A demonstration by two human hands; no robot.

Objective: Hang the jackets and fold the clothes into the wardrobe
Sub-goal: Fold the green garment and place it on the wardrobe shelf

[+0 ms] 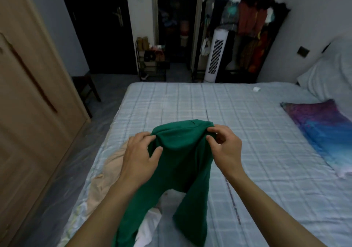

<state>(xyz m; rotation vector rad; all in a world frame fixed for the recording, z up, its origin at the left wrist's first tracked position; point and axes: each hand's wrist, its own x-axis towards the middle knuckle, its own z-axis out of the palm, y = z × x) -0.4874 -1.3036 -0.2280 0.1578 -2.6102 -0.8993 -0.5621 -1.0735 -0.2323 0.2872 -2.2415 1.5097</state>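
- Above the near half of the bed, you held the green trousers up by the waistband, with both legs hanging toward you between your forearms.
- Your left hand gripped the left end of the waistband, its fingers curled over the top edge and the thumb pressed on the cloth in front.
- Your right hand pinched the right end of the waistband between thumb and forefinger, the other fingers loosely curled behind.
- A white garment lay on the bed under the trouser legs, and a beige garment lay crumpled at the bed's left edge, just beside your left forearm.
- The bed wore a pale checked sheet. A purple-and-blue cloth lay near its right side, well apart from your hands, with a white pillow beyond it.
- The wooden wardrobe stood on your left with its doors closed, and a strip of floor ran between it and the bed.
- Past the bed's far edge stood a white tower fan, a loaded clothes rack and a shoe rack. A dark stool sat near the far left corner.
- The sheet between the trousers and the far edge lay flat and open.
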